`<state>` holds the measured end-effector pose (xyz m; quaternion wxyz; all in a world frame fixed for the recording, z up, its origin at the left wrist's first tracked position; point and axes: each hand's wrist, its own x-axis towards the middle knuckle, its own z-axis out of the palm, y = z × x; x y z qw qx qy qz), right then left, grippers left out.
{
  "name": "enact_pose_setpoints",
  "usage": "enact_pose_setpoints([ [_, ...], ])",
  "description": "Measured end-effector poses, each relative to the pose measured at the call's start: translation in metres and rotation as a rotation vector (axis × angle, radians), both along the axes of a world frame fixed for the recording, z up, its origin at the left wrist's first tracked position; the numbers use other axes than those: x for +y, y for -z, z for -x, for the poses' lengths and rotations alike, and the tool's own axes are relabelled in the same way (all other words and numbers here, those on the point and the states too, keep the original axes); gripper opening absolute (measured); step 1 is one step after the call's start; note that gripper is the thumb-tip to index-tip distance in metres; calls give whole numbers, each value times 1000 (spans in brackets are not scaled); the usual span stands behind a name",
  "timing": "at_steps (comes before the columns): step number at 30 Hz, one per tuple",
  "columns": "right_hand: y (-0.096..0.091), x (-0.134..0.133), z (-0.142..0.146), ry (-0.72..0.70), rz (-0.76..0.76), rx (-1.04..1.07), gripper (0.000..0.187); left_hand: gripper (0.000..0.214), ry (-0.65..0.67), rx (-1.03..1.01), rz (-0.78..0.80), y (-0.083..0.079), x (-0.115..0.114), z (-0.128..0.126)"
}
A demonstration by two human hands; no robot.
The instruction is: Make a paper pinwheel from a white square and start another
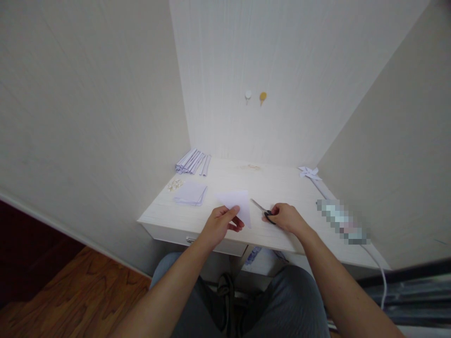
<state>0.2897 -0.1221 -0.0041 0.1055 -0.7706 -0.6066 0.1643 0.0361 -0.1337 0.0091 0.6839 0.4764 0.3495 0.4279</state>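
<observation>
My left hand [226, 221] pinches a folded white paper triangle [239, 198] between thumb and fingers, just above the desk. To its right, my right hand [283, 217] has its fingers on the black handles of a pair of scissors [260, 205]. The scissors lie low over the desk, with their metal blades pointing up and left toward the paper. Left of my left hand sits a stack of white paper squares [190, 193]. Behind the stack is a pile of rolled paper sticks [193, 162].
Small pale pieces [175, 185] lie at the desk's left edge. A paper pinwheel [310, 172] rests at the back right, near a pixelated object [341, 223] and a white cable [384, 286]. Two hooks, one white [248, 95] and one yellow [262, 96], are on the back wall.
</observation>
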Motion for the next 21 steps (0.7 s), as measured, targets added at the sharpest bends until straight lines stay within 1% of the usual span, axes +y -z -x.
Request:
enact_pose_setpoints([
  [5,2,-1,-2,7,-10,53,28,43,-1,-4,-4,-1,-1,0],
  [10,2,-3,-2,-29,55,194,25,43,-22,31,-28,-2,-1,-1],
  [12,2,-4,-2,-31,56,251,25,43,-29,49,-30,-4,-1,-1],
  [14,0,-5,-1,-19,26,299,25,43,-27,64,-36,-5,-1,0],
  [16,-4,-8,1,0,-36,350,25,43,-20,74,-46,-5,-1,1],
  [19,-16,-17,11,27,-147,478,25,42,1,75,-59,-4,1,3],
  [21,-26,-28,24,21,-200,612,38,41,29,57,-47,-3,1,3],
])
